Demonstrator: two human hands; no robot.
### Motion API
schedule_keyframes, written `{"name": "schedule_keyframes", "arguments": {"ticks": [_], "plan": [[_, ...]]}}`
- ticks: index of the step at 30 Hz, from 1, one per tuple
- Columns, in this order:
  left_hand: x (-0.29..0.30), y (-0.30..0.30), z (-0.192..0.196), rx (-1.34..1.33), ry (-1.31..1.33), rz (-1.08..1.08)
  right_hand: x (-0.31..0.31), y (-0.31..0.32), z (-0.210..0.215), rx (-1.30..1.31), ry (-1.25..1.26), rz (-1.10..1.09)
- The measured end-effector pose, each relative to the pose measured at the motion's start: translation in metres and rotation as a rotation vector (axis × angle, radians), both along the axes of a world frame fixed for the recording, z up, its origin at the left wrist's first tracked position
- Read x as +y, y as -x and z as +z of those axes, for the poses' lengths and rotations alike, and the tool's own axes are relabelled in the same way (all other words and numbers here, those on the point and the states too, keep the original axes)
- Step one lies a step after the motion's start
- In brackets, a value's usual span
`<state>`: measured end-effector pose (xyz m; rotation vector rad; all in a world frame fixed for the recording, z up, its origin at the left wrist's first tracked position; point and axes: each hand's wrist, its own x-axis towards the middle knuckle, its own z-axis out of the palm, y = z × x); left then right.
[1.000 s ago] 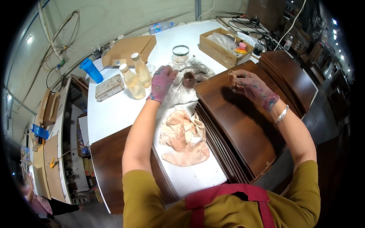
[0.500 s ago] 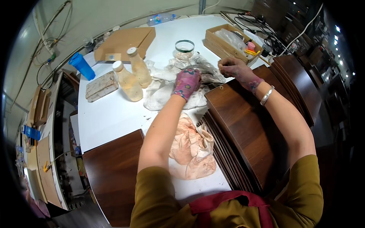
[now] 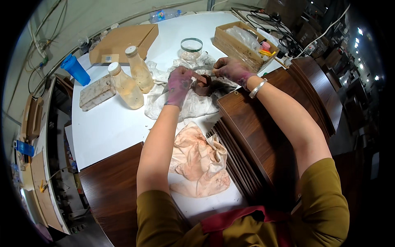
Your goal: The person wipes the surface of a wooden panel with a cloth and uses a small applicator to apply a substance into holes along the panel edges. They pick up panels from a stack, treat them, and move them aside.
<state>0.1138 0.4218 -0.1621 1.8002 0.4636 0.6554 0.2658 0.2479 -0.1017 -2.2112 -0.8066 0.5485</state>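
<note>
Both my hands wear purple patterned gloves and are over a heap of stained white cloths [image 3: 158, 108]. My left hand [image 3: 180, 84] is closed on a small flat reddish-brown piece [image 3: 200, 78]. Below that piece sits a dark brown roundish thing [image 3: 203, 89], its kind unclear. At the near corner of the dark wood panels, my right hand [image 3: 233, 70] has its fingers pinched together; what they hold, if anything, is too small to name. A glass jar [image 3: 191, 50] with a green rim stands just behind the cloths.
Two white-capped bottles [image 3: 128, 88] of cloudy liquid stand left, beside a stained block [image 3: 98, 94] and a blue cup [image 3: 75, 70]. Behind are a cardboard box [image 3: 123, 41] and an open carton [image 3: 234, 45]. Stacked wood panels [image 3: 259, 119] lie right; a peach cloth [image 3: 199, 164] lies nearer me.
My hands have come closer together, the right one moving left and in over the cloths. The reddish-brown piece and the dark brown thing now show between them. The whole view has shifted slightly.
</note>
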Motion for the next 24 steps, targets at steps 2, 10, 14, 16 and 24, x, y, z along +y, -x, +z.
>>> {"name": "schedule_keyframes", "arguments": {"ticks": [2, 10, 14, 16, 24], "plan": [[-0.003, 0.0, 0.002, -0.042, 0.165, 0.019, 0.009, 0.005, 0.001, -0.034, 0.065, -0.014], [-0.01, 0.002, 0.01, -0.215, 0.361, 0.035, 0.029, 0.045, 0.017, -0.213, 0.187, -0.087], [-0.019, 0.007, 0.02, -0.158, 0.538, 0.02, 0.03, 0.057, 0.029, -0.204, 0.222, -0.1], [-0.014, 0.004, 0.003, -0.165, 0.411, 0.051, 0.036, 0.061, 0.032, -0.24, 0.257, -0.083], [-0.02, 0.009, 0.004, -0.182, 0.418, 0.033, 0.039, 0.039, 0.009, -0.172, 0.155, -0.058]]}}
